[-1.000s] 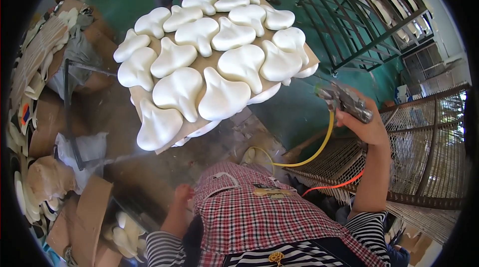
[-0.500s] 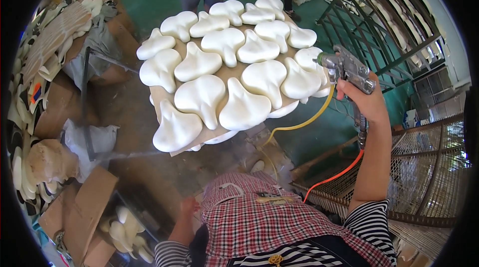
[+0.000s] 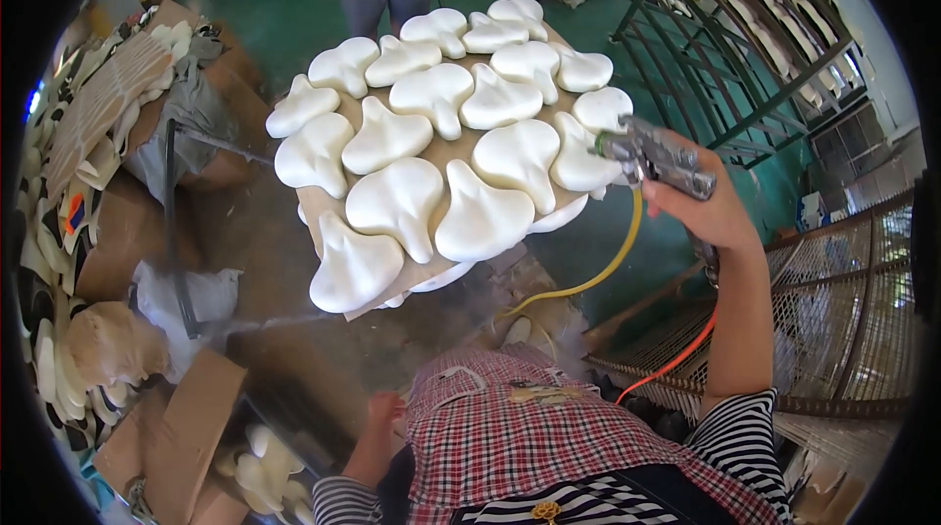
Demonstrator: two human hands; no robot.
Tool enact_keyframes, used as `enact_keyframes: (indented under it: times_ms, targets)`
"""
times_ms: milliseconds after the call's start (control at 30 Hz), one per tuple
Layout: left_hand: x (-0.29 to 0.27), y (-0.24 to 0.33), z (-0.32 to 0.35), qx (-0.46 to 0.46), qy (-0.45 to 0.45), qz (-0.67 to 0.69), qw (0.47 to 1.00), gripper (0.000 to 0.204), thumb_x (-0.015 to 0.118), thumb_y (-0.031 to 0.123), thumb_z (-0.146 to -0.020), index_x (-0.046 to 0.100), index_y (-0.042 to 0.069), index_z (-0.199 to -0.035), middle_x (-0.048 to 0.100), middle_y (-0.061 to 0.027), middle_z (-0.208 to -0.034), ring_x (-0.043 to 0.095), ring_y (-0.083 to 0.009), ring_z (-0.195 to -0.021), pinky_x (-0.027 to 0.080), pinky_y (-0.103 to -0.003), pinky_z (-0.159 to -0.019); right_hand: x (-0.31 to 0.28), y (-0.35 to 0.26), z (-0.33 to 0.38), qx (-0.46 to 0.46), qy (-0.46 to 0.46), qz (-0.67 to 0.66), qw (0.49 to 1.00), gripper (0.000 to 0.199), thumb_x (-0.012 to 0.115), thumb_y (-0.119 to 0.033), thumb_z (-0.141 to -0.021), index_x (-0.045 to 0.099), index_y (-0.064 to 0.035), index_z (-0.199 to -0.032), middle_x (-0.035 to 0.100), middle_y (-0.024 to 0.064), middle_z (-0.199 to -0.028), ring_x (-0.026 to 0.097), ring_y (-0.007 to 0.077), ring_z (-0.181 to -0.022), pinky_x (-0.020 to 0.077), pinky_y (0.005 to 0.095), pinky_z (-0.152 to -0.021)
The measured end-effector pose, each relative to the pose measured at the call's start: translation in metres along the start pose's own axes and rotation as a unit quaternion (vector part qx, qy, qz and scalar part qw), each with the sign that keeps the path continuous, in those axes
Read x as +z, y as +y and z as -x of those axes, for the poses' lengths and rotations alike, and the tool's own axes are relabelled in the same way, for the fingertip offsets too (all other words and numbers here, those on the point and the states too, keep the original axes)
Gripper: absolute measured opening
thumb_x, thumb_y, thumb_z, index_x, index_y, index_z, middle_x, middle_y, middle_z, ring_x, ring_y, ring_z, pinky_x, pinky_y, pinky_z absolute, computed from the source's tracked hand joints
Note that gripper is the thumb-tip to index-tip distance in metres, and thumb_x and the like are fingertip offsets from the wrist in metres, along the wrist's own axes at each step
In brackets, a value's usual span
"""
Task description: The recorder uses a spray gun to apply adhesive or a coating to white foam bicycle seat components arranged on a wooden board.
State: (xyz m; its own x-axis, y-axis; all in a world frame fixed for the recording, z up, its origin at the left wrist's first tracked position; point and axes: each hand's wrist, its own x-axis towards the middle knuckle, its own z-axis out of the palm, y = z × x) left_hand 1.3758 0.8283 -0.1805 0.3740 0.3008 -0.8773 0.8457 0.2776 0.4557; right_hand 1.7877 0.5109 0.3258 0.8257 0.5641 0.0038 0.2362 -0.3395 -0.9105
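Left hand (image 3: 385,408), low beside the checked apron (image 3: 520,437), fingers loosely curled, holding nothing; right hand (image 3: 708,213) clenched round a metal spray gun (image 3: 655,156) with yellow hose (image 3: 598,265), nozzle touching the cardboard board (image 3: 323,206) of white moulded saddle-shaped pieces (image 3: 441,162); beyond, green floor (image 3: 294,15).

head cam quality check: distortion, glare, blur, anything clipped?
Head view: strong fisheye, the green metal rack bars bow toward the rim and black vignette fills the corners; even daylight, soft shadows between the white foam pieces on the board, no hard glare; centre sharp, with the spray gun in the right hand crisp; left hand low in frame, partly hidden by the checked apron.
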Motion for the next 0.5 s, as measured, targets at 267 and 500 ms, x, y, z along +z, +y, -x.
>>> enact_keyframes:
  times_ms: [267, 500]
  targets:
    - [-0.020, 0.021, 0.011, 0.030, -0.027, -0.014, 0.999, 0.018, 0.054, 0.016, -0.082, 0.060, 0.002, -0.091, 0.063, -0.0122, -0.071, 0.062, -0.0218, -0.056, 0.047, -0.031, -0.045, 0.005, -0.002, 0.038, 0.020, 0.028, 0.008, 0.999, 0.047, 0.062, -0.003, -0.078, 0.051, 0.0014, -0.123, 0.058, 0.0014, -0.085, 0.053, 0.0081, -0.066, 0.0453, 0.0234, -0.061]
    - [-0.037, 0.006, 0.011, 0.300, -0.070, -0.514, 0.801, 0.014, 0.054, 0.014, -0.079, 0.062, 0.003, -0.084, 0.063, -0.0099, -0.072, 0.062, -0.0205, -0.055, 0.047, -0.033, -0.047, 0.020, -0.004, 0.101, 0.054, -0.024, 0.036, 0.998, 0.057, 0.064, -0.005, -0.077, 0.045, 0.0023, -0.129, 0.059, 0.0044, -0.090, 0.053, 0.0084, -0.069, 0.0466, 0.0230, -0.061]
